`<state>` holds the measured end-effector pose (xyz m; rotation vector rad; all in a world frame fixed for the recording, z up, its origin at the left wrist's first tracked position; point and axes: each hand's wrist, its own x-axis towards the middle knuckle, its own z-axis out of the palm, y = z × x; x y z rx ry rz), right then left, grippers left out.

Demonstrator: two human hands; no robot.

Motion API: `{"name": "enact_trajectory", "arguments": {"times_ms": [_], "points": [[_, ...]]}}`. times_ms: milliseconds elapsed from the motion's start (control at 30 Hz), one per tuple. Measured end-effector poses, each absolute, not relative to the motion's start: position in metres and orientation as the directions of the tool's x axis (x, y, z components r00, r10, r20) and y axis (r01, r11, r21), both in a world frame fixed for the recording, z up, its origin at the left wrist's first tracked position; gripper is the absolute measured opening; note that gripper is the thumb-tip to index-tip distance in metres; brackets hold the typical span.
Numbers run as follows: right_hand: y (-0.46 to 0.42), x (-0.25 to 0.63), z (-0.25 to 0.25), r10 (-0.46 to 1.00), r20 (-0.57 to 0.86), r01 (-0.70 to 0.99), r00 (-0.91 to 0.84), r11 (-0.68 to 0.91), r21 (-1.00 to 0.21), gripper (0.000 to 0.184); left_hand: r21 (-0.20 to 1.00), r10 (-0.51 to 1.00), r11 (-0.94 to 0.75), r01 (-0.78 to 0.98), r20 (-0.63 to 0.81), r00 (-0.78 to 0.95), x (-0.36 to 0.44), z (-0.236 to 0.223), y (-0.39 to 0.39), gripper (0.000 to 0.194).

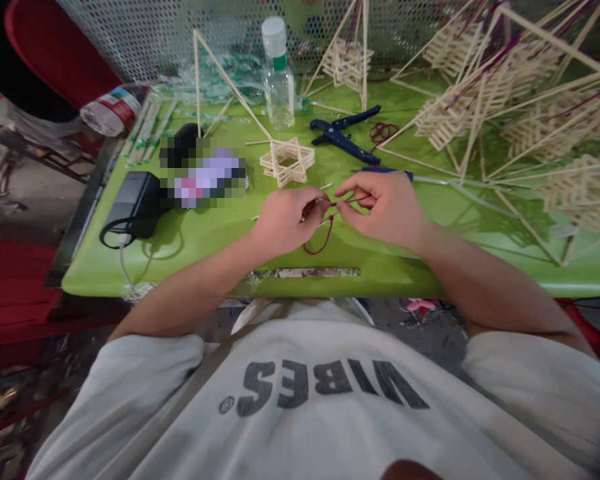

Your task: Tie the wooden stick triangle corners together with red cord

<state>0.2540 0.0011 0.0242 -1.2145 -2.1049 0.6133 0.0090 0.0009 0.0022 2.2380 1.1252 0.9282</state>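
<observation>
My left hand (287,220) and my right hand (387,207) meet over the green table (190,247), both pinching a dark red string (325,237). The string runs between my fingertips and a loop of it hangs down onto the table under my left hand. A thin wooden stick seems to lie between my fingers, mostly hidden. Just beyond my hands sits a small star made of stacked wooden sticks (287,161).
Blue pliers (345,133), a clear bottle (277,77) and a coil of red string (383,132) lie behind. Large stick frames with stick stars (510,100) fill the right side. A black power adapter (135,200) and a blurred-out object sit at left.
</observation>
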Motion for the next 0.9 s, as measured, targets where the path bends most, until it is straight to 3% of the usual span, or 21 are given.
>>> {"name": "enact_trajectory", "arguments": {"times_ms": [267, 600, 900], "points": [[-0.0002, 0.2532, 0.0257, 0.874, 0.264, 0.618, -0.407, 0.477, -0.625, 0.009, 0.667, 0.830, -0.545, 0.508, 0.342, 0.441, 0.0104, 0.0027, -0.0006, 0.023], [-0.0043, 0.2526, 0.0301, 0.918, 0.181, 0.573, -0.353, 0.366, -0.733, 0.014, 0.644, 0.814, -0.569, 0.511, 0.355, 0.460, 0.0090, 0.0020, -0.0011, 0.023], [-0.0018, 0.2521, 0.0273, 0.892, 0.255, 0.541, -0.373, 0.432, -0.722, 0.015, 0.664, 0.822, -0.562, 0.494, 0.380, 0.425, 0.0090, -0.0013, 0.0021, 0.022]]}}
